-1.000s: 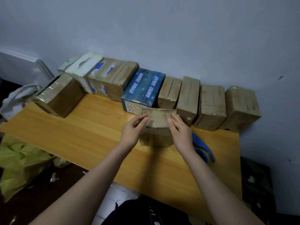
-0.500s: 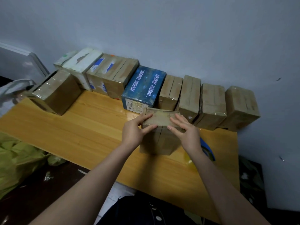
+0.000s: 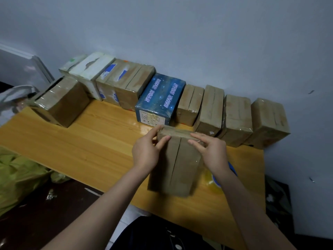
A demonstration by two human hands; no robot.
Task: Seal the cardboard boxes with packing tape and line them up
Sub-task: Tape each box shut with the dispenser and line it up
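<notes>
My left hand and right hand grip the box by its top edge. The row looks taped; this box is not yet in line.

Single head camera, wide-angle, looks forward-down at near table, wall behind.
</notes>
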